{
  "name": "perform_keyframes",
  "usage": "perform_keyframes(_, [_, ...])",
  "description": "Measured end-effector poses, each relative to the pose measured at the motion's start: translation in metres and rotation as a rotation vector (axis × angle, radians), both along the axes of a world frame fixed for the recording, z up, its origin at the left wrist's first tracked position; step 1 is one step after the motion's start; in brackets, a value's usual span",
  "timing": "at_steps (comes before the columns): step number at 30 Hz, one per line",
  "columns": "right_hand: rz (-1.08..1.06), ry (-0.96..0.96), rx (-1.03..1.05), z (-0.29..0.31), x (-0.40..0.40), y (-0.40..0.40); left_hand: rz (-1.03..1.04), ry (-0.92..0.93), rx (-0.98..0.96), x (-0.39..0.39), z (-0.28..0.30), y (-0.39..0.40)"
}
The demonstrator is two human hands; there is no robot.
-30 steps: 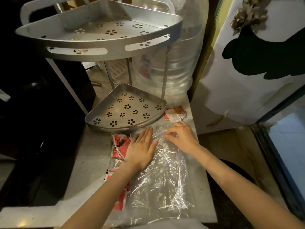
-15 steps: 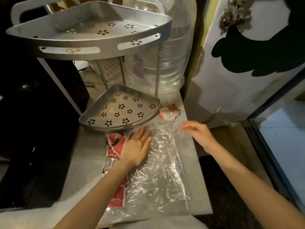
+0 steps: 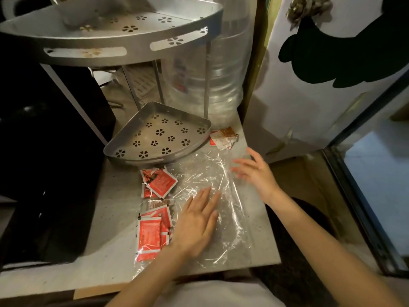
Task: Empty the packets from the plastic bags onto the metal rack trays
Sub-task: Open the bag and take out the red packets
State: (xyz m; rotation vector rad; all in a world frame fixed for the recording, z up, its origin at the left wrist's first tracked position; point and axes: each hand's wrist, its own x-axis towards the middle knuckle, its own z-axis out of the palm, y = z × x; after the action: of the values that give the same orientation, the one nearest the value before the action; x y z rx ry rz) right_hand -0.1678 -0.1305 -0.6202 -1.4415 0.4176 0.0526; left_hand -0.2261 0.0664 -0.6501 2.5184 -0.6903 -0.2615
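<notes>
Your left hand (image 3: 197,222) presses flat on the plastic bag (image 3: 212,182); your right hand (image 3: 254,171) hovers released; red packets (image 3: 155,220) lie beside it on the bench (image 3: 110,218).

L hand (image 3: 197,222) flat, palm down, R hand (image 3: 254,171) raised, fingers spread

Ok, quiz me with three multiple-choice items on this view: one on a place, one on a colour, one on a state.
1. Where does the left hand rest?
A. on the clear plastic bag
B. in the lower rack tray
C. on the water jug

2. What colour are most packets on the counter?
A. blue
B. red
C. green

3. What does the lower rack tray hold?
A. red packets
B. the bag
C. nothing visible

Answers: 1 A, its flat fingers lie on the film. 2 B, red wrappers lie left of the bag. 3 C, only its flower-shaped holes show.
</notes>
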Motion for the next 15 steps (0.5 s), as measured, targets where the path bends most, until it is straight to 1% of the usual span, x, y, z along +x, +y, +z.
perform_keyframes(3, [-0.081, 0.089, 0.016, 0.004, -0.031, 0.016, 0.014, -0.02, 0.027, -0.001, -0.001, -0.002])
perform_keyframes(5, [0.0, 0.118, -0.034, 0.004, -0.055, 0.028, -0.007, -0.037, 0.057, -0.003, -0.003, -0.002])
perform_keyframes(7, [0.12, 0.123, -0.146, 0.003, -0.071, 0.04, -0.04, -0.07, 0.069, -0.005, -0.006, -0.001])
perform_keyframes(8, [0.14, 0.122, -0.197, 0.001, -0.075, 0.046, -0.053, -0.082, 0.065, -0.005, -0.008, 0.0])
perform_keyframes(11, [0.071, 0.104, -0.314, -0.007, -0.078, 0.055, -0.082, -0.077, 0.059, -0.006, -0.015, 0.003])
perform_keyframes(13, [0.02, 0.093, -0.313, -0.009, -0.082, 0.052, -0.082, -0.039, 0.028, -0.005, -0.018, 0.006])
perform_keyframes(15, [-0.024, 0.118, -0.257, -0.008, -0.086, 0.044, -0.066, -0.001, 0.0, -0.005, -0.019, 0.008])
